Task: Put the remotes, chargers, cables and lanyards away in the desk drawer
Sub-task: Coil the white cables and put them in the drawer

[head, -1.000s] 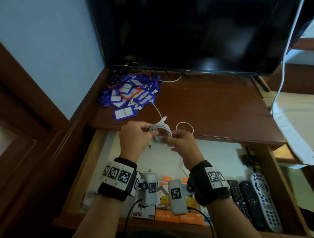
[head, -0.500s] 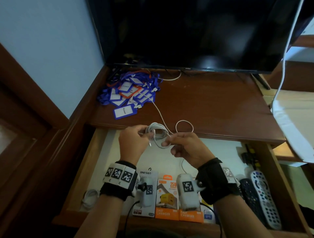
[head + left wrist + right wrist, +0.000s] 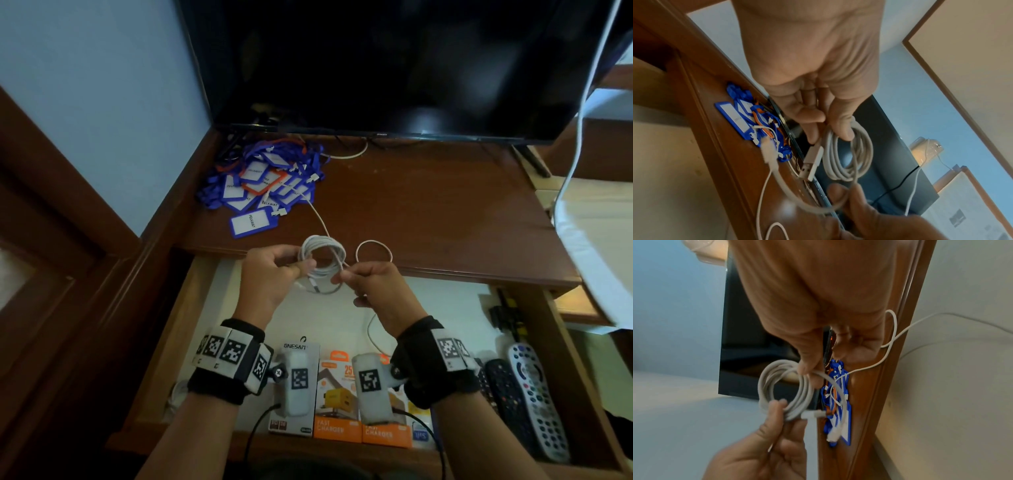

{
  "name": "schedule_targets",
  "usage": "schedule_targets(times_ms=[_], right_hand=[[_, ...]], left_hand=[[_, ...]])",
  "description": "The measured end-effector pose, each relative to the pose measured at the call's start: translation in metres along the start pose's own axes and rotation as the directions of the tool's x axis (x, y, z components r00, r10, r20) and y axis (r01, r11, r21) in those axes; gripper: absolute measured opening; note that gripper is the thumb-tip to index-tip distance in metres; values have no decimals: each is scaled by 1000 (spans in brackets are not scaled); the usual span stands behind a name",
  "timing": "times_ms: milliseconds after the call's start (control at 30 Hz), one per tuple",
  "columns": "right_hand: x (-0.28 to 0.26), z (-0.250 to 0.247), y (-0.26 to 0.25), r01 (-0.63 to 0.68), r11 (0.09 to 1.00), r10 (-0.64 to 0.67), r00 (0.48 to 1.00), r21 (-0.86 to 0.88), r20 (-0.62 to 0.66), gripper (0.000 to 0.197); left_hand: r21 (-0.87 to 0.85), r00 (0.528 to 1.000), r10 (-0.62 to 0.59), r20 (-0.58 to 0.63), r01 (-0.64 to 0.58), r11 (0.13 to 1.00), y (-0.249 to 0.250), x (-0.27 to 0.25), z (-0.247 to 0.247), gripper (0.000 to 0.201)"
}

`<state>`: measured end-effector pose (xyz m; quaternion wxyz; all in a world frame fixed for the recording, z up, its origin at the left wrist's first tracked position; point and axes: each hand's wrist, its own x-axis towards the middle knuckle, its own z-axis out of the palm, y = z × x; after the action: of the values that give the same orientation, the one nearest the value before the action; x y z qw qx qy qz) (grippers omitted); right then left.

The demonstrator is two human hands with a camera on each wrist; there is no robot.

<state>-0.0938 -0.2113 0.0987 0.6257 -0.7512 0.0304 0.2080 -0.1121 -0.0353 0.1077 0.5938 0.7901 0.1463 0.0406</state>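
Observation:
Above the open drawer (image 3: 191,329), my left hand (image 3: 274,274) pinches a coil of white cable (image 3: 322,260) (image 3: 849,155) (image 3: 785,389); its USB plug (image 3: 812,162) hangs below the fingers. My right hand (image 3: 373,284) (image 3: 818,366) pinches the loose strand beside the coil. That strand runs back over the desk to the heap of blue lanyards (image 3: 267,185). A second thin white cable (image 3: 373,250) loops behind my right hand and drops into the drawer. Charger boxes (image 3: 337,394) and remotes (image 3: 534,394) lie in the drawer.
A dark television (image 3: 394,68) stands at the back of the wooden desk (image 3: 428,212). A white cloth (image 3: 599,240) hangs at the right. Another white cable (image 3: 174,394) lies in the drawer's left corner. The wall closes off the left side.
The coil has been turned more upright and widened as my right hand drew the loose strand across it. Both hands stayed over the drawer's back edge.

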Motion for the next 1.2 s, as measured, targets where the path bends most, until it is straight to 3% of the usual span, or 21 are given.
schedule_targets(times_ms=[333,633,833,1200], right_hand=[[0,-1,-1,51,957,-24,995,287,-96,22],[-1,2,2,104,951,-70,990,290,-126,15],[-1,8,4,108,960,-83,991,258,-109,13],[-5,9,7,61,925,-71,997,375,14,15]], left_hand=[[-264,982,-182,57,190,945,5,-6,17,8],[-345,935,-266,234,335,877,-1,-14,25,16],[-396,917,-340,208,397,828,0,-12,28,20],[-342,947,-226,229,296,892,-2,-13,29,16]])
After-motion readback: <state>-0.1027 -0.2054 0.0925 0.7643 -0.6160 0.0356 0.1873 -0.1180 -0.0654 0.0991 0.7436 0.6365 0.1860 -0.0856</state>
